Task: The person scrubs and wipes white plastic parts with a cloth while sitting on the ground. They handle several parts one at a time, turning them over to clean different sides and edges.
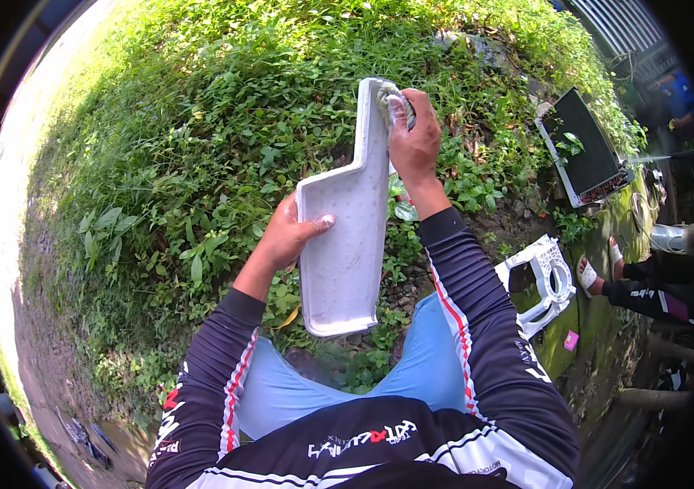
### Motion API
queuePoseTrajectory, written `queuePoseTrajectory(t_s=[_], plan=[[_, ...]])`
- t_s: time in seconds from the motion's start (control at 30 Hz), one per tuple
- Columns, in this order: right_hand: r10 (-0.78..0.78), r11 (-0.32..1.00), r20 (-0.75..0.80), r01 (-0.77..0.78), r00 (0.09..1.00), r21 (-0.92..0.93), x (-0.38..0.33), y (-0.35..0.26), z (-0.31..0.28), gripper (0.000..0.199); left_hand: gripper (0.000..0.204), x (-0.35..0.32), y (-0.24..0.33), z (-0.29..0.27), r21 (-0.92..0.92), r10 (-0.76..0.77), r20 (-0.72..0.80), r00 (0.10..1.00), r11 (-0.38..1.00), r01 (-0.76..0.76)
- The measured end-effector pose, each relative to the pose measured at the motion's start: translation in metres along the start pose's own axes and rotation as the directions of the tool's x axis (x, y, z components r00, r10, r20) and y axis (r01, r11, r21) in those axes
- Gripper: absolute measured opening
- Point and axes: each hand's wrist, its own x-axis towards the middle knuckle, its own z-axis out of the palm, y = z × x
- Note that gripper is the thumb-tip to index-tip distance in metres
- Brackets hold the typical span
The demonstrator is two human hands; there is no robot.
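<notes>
A pale, L-shaped plastic panel point(345, 236) with a raised rim is held upright in front of me over the greenery. My left hand point(291, 232) grips its left edge, the thumb lying on the wet face and the fingers behind it. At the panel's narrow top end, my right hand point(414, 134) is closed around a greyish-green scrubbing pad point(388, 102), pressing it against the inner face near the rim. Whitish suds cling to my right thumb and left thumb tip. The far side of the panel is hidden.
A dark finned coil unit point(582, 147) in a white frame leans at the right, with water sprayed at it by another person point(693, 163). Below it lies a white plastic housing point(547, 285) with a round opening. Someone's sandalled foot point(587, 277) and a pink packet point(571, 341) are nearby.
</notes>
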Motion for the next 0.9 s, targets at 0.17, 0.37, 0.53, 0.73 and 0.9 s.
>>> queuePoseTrajectory(t_s=[0.17,0.37,0.53,0.73,0.9], plan=[[-0.054,0.998,0.286,0.045,0.957,0.036,-0.004,-0.013,-0.002,0.027,0.059,0.003,0.016,-0.012,-0.088,-0.057,-0.097,0.994,0.995,0.048],[0.104,0.994,0.027,-0.105,0.994,0.039,0.005,-0.001,-0.01,0.027,0.065,0.0,0.02,-0.012,-0.007,-0.056,0.044,0.997,0.998,0.056],[0.016,0.99,0.063,-0.025,0.998,0.14,0.002,0.001,-0.01,0.024,0.071,-0.002,0.024,-0.022,0.042,-0.151,0.039,0.988,0.988,0.149],[-0.066,0.997,0.219,0.054,0.973,0.059,0.001,0.003,-0.011,0.023,0.07,-0.002,0.031,-0.025,0.025,-0.179,0.056,0.982,0.984,0.177],[0.08,0.995,-0.01,-0.08,0.997,0.054,0.004,0.009,-0.013,0.026,0.068,-0.003,0.031,-0.009,0.139,-0.136,0.083,0.987,0.983,0.124]])
